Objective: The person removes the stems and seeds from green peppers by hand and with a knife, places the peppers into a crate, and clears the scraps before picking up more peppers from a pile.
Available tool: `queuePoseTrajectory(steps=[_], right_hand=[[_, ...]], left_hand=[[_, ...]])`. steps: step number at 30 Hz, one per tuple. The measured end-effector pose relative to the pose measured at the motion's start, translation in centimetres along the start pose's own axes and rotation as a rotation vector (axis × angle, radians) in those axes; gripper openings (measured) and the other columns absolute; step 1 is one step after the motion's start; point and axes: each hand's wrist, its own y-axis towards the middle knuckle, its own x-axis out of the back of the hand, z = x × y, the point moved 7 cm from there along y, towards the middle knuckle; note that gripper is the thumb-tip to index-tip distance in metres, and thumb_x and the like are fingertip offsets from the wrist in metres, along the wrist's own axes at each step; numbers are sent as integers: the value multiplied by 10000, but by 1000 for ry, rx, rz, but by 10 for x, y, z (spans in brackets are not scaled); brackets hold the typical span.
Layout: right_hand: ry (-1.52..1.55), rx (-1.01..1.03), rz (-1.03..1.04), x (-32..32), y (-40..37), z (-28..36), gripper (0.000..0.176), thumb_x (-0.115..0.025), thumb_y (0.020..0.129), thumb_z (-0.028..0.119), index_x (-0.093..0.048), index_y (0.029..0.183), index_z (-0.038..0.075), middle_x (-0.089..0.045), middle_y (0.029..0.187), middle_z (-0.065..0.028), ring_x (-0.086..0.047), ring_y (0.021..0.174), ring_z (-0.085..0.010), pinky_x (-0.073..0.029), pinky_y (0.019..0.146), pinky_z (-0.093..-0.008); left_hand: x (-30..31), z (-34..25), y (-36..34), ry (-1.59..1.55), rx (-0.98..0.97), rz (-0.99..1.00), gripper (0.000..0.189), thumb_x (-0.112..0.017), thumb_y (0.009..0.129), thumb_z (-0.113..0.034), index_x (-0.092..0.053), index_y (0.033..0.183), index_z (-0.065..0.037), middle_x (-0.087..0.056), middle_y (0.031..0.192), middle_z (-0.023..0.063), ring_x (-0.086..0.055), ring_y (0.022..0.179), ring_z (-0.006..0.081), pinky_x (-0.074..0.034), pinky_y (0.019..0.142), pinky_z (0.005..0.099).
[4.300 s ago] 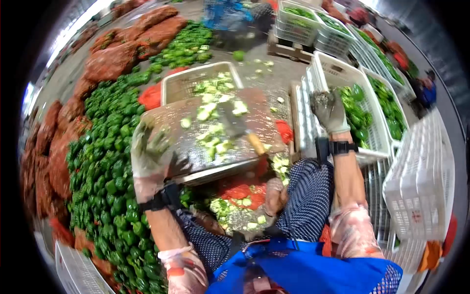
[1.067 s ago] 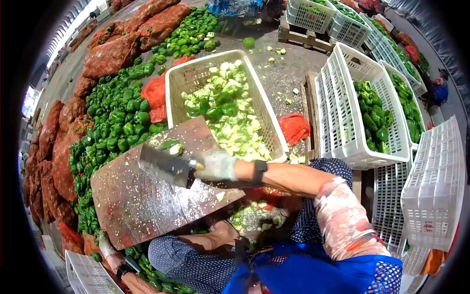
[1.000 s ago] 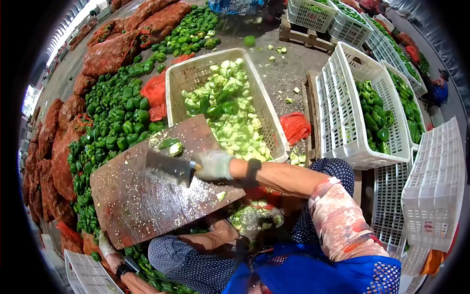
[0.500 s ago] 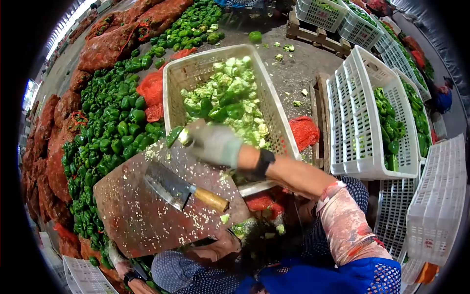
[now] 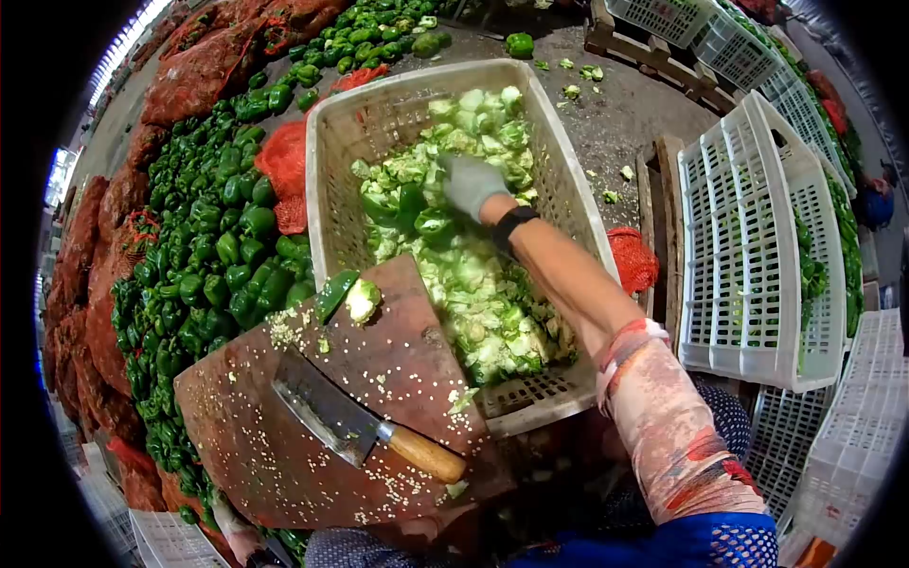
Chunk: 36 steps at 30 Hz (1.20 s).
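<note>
My right hand (image 5: 473,185), in a pale glove, reaches down among the pale green pepper cores (image 5: 502,327) in a big white plastic crate (image 5: 578,189). Its fingers are hidden, so I cannot tell what they hold. Cut green pepper pieces (image 5: 409,204) lie just left of it. At the bottom left, my left hand (image 5: 225,519) is low beside the edge of a brown cutting board (image 5: 237,426), its fingers out of sight. A cleaver (image 5: 341,412) with a wooden handle rests on the seed-strewn board. Near the board's far corner sit a green pepper piece (image 5: 335,293) and a pale core (image 5: 363,301).
Whole green peppers (image 5: 213,265) are heaped to the left, backed by red mesh sacks (image 5: 90,322). White crates (image 5: 748,256) with peppers stand on the right by wooden pallets (image 5: 663,218). Red netting (image 5: 632,257) lies beside the big crate.
My right hand has moved away from the board's far corner and deeper into the crate. The cleaver stays on the board, and the whole view has shifted slightly.
</note>
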Motion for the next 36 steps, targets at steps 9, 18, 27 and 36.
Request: queuePoseTrajectory(steps=[9,18,27,36], right_hand=[[-172,140,359,-33,-41,28,567,-545,796,178,-424,1345,106,-527,1253,-237,-581,1084,-380,-477,899,-485],[-469,104,330,-60,-71,56,747,-583,850,158,-221,1503,169,-196,1529,-237,-316,1357,-422,-231,1080,-608],[-415,-26,316,-94,-38,35,460,-617,855,280,-558,1298,170,-198,1535,-219,-380,1328,-388,-433,977,-482],[456,-10,138,-7,-45,19,610,-681,745,550,-651,1162,106,-585,1152,-201,-607,1007,-324,-492,913,-377]], left_hand=[[37,13,27,80,-33,-49,549,-474,914,-433,-518,1304,-49,-549,1300,115,-542,1122,301,-433,966,416],[77,30,66,21,-9,-1,550,-500,906,-455,-525,1291,-63,-559,1280,97,-545,1092,290,-428,956,422],[37,29,31,56,71,-51,516,-533,898,-440,-556,1254,-66,-586,1241,80,-557,1065,292,-449,923,422],[41,21,28,45,29,-5,451,-511,938,-388,-567,1239,-58,-601,1221,70,-570,1057,249,-434,941,378]])
